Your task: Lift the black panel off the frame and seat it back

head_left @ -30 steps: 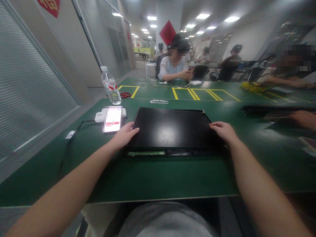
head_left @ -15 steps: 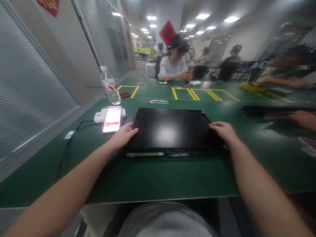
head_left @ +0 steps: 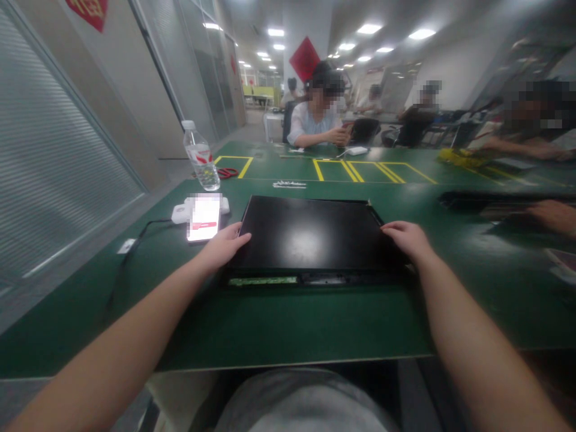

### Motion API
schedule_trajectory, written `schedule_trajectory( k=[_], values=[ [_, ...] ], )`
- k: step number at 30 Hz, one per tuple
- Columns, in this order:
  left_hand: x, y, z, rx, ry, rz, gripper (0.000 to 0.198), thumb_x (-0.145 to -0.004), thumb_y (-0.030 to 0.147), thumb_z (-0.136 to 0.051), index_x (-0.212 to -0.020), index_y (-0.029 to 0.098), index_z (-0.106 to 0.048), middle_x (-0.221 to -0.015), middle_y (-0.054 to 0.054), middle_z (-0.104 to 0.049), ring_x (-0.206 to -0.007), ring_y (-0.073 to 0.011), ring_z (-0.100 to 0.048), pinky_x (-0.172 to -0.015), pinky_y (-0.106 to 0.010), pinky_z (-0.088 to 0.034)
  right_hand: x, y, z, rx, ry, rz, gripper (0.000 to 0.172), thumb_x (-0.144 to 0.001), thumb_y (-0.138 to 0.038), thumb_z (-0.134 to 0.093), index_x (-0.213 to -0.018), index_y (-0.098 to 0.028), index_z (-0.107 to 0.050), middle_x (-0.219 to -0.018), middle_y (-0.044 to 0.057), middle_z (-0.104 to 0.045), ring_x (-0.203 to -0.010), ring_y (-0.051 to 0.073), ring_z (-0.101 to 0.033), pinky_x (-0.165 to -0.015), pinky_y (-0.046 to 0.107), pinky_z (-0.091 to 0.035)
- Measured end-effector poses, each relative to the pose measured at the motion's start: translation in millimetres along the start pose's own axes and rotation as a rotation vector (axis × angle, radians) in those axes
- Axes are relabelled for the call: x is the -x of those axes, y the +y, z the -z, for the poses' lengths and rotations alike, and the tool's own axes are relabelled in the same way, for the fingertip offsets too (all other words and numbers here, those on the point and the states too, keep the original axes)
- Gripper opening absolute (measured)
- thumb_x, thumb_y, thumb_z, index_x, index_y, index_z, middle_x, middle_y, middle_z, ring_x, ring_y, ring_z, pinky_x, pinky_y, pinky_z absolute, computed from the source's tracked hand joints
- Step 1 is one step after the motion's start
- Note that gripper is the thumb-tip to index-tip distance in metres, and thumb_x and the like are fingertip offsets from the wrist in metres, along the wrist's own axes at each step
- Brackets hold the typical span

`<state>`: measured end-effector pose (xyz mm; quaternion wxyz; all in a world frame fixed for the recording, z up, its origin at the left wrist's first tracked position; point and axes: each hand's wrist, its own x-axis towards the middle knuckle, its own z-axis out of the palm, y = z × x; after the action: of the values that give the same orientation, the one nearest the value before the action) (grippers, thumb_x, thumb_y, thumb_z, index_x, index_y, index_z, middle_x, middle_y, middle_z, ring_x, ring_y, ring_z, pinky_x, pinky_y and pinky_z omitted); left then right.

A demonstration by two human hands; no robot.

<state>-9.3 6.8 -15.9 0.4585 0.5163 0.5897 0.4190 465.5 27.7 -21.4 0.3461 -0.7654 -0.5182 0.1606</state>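
Note:
A flat black display panel (head_left: 306, 234) lies in front of me over a dark frame (head_left: 355, 279), which shows along the near and right edges. At the near edge a narrow green circuit board (head_left: 263, 281) is exposed. My left hand (head_left: 227, 243) grips the panel's left edge, thumb on top and the other fingers partly hidden. On the opposite side my right hand (head_left: 409, 239) pinches the right edge between thumb and fingers. Whether the panel is raised off the frame I cannot tell.
Left of the panel are a lit phone (head_left: 204, 219), a white power strip (head_left: 180, 213) with a black cable, a water bottle (head_left: 202, 159) and red-handled scissors (head_left: 227, 173). Small white pieces (head_left: 289, 185) lie beyond the panel. Other people sit across and to the right, one hand (head_left: 555, 216) nearby.

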Motion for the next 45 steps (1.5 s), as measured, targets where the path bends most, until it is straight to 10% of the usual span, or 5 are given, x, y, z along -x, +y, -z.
schedule_trajectory(
  k=[13,22,29,45],
  values=[
    [-1,1,1.0,0.156,-0.012,0.112,0.047,-0.089,0.021,-0.081,-0.134,0.019,-0.069,-0.106,-0.010,-0.086,-0.100,-0.0313,-0.084,-0.091,-0.044,-0.067,-4,6,-2,0.013,0.013,0.018,0.014,-0.074,-0.029,-0.069,-0.078,-0.025,-0.083,-0.087,0.007,-0.081,-0.088,0.027,-0.073,-0.091,0.041,-0.056],
    [0,4,2.0,0.222,0.045,0.063,0.037,-0.078,0.020,-0.087,-0.112,0.019,-0.072,-0.108,-0.011,-0.085,-0.107,-0.0324,-0.082,-0.098,-0.047,-0.066,-3,5,-2,0.006,0.007,0.013,0.015,-0.074,-0.028,-0.070,-0.079,-0.024,-0.083,-0.088,0.007,-0.081,-0.088,0.026,-0.073,-0.091,0.039,-0.055],
    [-5,-3,11.9,-0.057,0.095,-0.134,0.045,-0.062,0.041,-0.097,-0.100,0.020,-0.083,-0.140,-0.019,-0.077,-0.142,-0.0445,-0.064,-0.123,-0.055,-0.048,-2,3,-2,0.006,0.010,0.005,0.013,-0.074,-0.027,-0.070,-0.078,-0.025,-0.082,-0.087,0.006,-0.081,-0.089,0.027,-0.073,-0.090,0.039,-0.055],
    [-14,-17,19.2,-0.461,0.046,-0.168,0.033,-0.069,0.046,-0.089,-0.091,0.022,-0.086,-0.157,-0.018,-0.066,-0.143,-0.0474,-0.062,-0.122,-0.055,-0.048,0,3,-1,-0.132,0.012,-0.038,0.012,-0.071,-0.029,-0.072,-0.075,-0.025,-0.082,-0.089,0.007,-0.081,-0.092,0.028,-0.072,-0.088,0.040,-0.056]
  ],
)
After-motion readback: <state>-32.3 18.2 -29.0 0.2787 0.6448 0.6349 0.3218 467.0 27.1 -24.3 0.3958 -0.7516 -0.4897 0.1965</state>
